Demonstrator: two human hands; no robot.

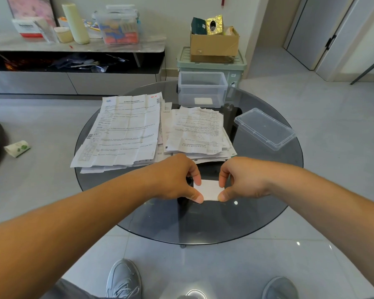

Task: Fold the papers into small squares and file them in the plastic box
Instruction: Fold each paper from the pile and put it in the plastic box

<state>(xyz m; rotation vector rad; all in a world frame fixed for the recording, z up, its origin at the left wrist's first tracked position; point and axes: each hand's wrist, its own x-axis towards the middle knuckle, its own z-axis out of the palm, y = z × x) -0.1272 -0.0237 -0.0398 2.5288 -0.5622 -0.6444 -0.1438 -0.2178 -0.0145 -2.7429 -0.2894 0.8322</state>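
Pinching folded paper square with left hand and right hand, printed sheets behind, text illegible

Cardboard box atop green bin beyond round glass table; grey shoes below.

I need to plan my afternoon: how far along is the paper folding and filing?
Done: what looks like one folded square lies in the plastic box, its lid off beside it. In hand: the left hand and right hand pinch a small folded paper. Left: two piles of unfolded papers, so most remains.
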